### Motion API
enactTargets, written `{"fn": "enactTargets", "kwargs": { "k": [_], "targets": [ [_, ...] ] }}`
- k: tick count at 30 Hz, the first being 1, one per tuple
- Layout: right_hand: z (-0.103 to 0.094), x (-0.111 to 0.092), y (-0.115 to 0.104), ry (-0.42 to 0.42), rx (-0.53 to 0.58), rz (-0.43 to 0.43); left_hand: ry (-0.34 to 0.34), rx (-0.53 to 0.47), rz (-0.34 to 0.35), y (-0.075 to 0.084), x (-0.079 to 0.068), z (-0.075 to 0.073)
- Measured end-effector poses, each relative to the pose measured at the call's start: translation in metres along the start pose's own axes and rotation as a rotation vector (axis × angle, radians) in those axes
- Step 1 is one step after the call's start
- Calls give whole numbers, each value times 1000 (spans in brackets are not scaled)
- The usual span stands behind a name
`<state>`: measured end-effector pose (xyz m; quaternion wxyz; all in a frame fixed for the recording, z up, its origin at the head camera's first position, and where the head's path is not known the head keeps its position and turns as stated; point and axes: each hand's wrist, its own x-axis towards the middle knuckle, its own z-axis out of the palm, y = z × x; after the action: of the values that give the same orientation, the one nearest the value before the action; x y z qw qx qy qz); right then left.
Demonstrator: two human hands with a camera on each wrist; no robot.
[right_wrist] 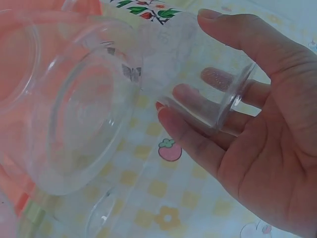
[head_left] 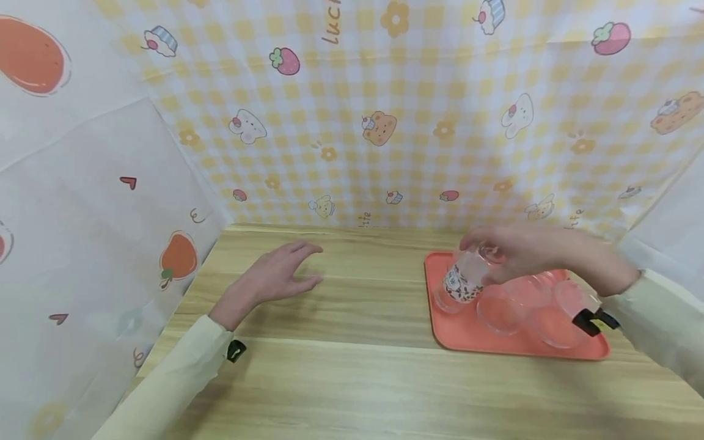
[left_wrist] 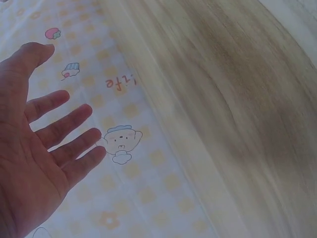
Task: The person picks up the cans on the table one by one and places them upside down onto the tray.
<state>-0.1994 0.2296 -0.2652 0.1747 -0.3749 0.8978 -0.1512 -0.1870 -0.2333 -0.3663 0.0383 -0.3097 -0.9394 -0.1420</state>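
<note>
A clear cup with a floral label point(head_left: 463, 286) stands at the left end of the red tray point(head_left: 462, 346). My right hand point(head_left: 514, 252) is around its upper part, the fingers and thumb curved to opposite sides. In the right wrist view some fingers point(right_wrist: 195, 101) show through the transparent wall of the cup point(right_wrist: 166, 59), with the thumb at its other side. My left hand point(head_left: 283, 272) hovers over the left part of the table, fingers loosely extended and holding nothing; its palm also shows in the left wrist view.
Several clear round containers point(head_left: 503, 311) crowd the tray to the right of the cup. The wooden table point(head_left: 352, 379) meets a yellow checked cloth point(head_left: 352, 165) at the back and a white printed sheet point(head_left: 99, 244) on the left.
</note>
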Motion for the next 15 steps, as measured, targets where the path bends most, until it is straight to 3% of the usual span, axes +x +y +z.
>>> {"fn": "enactTargets", "kwargs": {
  "k": [8,15],
  "targets": [
    [8,14,-9,-70,-86,-44,4,48,-18,0,0,1],
    [16,20,-17,-33,-134,-72,15,57,-34,0,2,0]
  ]
}}
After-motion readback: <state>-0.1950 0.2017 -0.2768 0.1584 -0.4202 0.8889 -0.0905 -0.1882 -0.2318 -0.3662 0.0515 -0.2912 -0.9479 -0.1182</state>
